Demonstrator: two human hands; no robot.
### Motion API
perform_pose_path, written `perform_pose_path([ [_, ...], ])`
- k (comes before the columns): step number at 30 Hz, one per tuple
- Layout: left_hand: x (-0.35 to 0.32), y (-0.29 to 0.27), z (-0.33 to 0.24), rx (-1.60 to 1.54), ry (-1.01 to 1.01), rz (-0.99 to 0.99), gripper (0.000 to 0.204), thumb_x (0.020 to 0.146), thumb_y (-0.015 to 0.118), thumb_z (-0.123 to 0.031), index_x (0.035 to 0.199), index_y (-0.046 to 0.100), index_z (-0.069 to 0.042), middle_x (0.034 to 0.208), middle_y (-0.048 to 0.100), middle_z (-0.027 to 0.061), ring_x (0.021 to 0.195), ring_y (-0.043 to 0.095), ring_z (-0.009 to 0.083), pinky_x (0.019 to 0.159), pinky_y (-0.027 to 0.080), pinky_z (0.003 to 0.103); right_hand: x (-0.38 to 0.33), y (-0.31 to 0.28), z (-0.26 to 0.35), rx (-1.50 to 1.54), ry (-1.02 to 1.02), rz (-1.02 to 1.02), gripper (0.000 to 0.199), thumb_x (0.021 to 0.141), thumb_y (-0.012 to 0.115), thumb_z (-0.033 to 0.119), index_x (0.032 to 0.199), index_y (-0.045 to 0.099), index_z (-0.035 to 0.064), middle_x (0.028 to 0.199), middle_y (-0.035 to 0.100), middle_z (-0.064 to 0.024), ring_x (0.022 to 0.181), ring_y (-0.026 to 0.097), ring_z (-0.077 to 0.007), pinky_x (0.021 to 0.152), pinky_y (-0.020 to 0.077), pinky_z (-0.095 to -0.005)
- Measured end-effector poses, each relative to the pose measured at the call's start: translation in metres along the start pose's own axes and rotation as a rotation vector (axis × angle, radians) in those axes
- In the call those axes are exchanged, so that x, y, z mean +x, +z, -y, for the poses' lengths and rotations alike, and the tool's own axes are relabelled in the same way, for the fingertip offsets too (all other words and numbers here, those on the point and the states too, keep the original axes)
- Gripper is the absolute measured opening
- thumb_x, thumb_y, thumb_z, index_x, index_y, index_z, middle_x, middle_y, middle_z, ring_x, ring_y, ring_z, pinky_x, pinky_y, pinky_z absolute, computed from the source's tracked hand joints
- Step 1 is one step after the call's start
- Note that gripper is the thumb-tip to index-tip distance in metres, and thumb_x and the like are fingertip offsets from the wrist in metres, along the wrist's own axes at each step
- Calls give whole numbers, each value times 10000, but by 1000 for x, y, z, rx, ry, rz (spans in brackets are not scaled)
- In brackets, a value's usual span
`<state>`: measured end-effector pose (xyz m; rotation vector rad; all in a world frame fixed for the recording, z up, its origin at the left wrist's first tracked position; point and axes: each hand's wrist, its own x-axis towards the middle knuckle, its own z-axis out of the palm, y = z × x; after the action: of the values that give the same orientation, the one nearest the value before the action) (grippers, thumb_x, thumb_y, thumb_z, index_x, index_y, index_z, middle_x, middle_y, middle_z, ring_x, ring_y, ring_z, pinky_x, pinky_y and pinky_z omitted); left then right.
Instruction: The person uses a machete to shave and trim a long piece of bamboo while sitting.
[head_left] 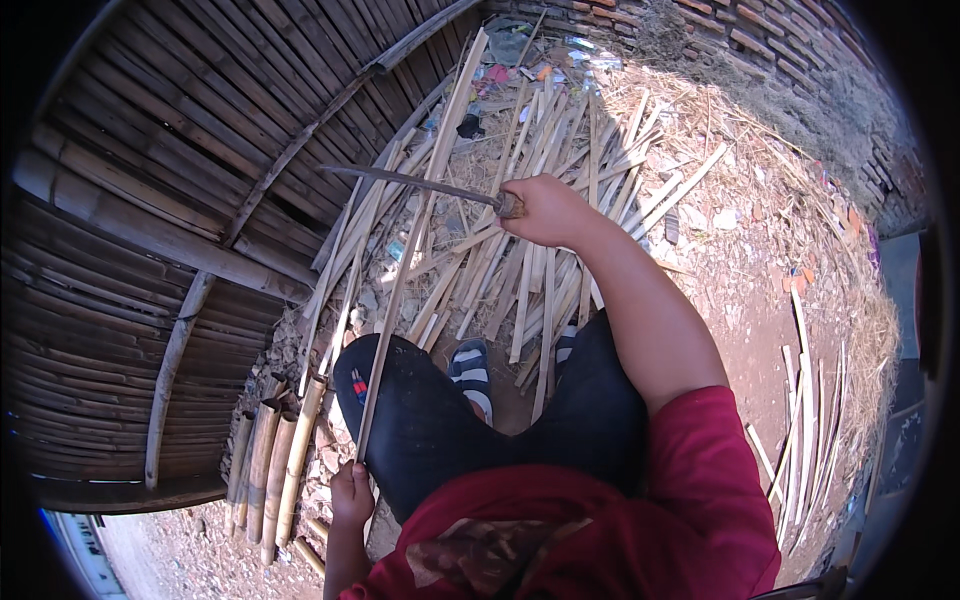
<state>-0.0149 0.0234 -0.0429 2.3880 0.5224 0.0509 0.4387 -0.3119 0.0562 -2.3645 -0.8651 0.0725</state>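
My right hand (548,210) is wrapped round the wooden handle of a long-bladed knife (385,176), held out in front of me with its narrow blade toward the left. In my left hand (350,490), low beside my left thigh, is the near end of a long bamboo strip (395,300). The strip slants up and away over my left knee, widening at its far end. Blade and strip cross in the picture; whether they touch I cannot tell. More split bamboo strips (535,280) lie in a loose heap on the ground before my sandalled feet.
A bamboo-slat wall (160,200) leans close on my left. Several cut bamboo poles (270,470) lie beside it. Thin strips (800,430) lie on the dirt at right. A brick wall (760,45) closes off the far side, with litter (500,75) and dry straw near it.
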Motion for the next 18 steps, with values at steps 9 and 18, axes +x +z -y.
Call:
perform_pose_path([
  [9,-1,1,2,99,10,-68,503,1080,405,-368,780,548,9,596,525,207,553,552,387,544,416,473,1,2,3,-78,-90,255,229,772,731,266,916,724,88,864,723,-135,834,701,-365,744,547,-481],
  [18,3,-18,-8,-104,-46,86,596,1080,409,-491,749,530,-10,589,496,61,577,477,142,530,386,365,-17,17,42,-218,-249,220,290,749,772,301,921,682,84,828,693,-166,860,682,-400,747,525,-512],
])
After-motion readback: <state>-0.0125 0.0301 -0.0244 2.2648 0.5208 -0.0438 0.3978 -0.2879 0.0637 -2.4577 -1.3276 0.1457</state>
